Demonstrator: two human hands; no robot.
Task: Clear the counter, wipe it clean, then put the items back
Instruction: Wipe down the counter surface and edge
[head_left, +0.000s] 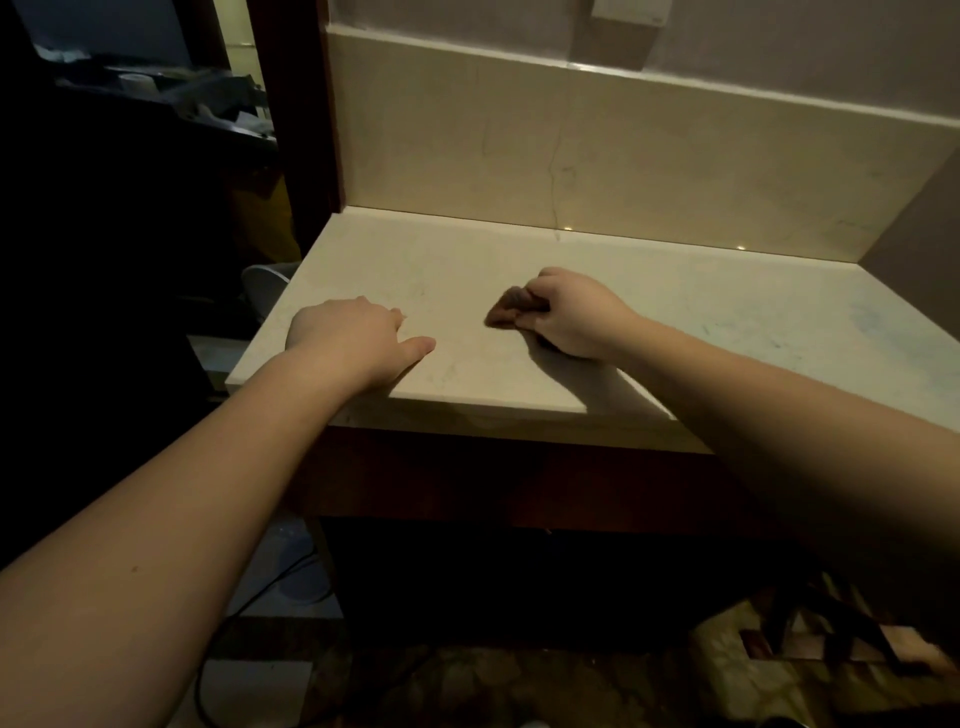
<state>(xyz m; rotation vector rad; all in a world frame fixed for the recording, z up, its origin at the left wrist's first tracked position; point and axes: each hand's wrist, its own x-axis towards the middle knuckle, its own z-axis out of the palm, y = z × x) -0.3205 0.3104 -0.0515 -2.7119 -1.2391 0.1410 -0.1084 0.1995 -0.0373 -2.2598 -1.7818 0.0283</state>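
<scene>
A pale marble counter (675, 312) fills the middle of the view, with nothing standing on it. My right hand (571, 317) grips a small brown cloth (511, 309) and holds it down on the counter near the middle. The cloth sticks out to the left of my fingers. My left hand (353, 338) rests on the counter near its front left corner, palm down; its thumb points right and the fingertips are hidden behind the knuckles.
A marble backsplash (623, 156) rises behind the counter. A dark wooden post (296, 104) stands at the back left corner. Left of the counter are a dark area, a pale rounded object (265, 283) and a cable on the floor (249, 597). Dark legs (831, 623) stand at lower right.
</scene>
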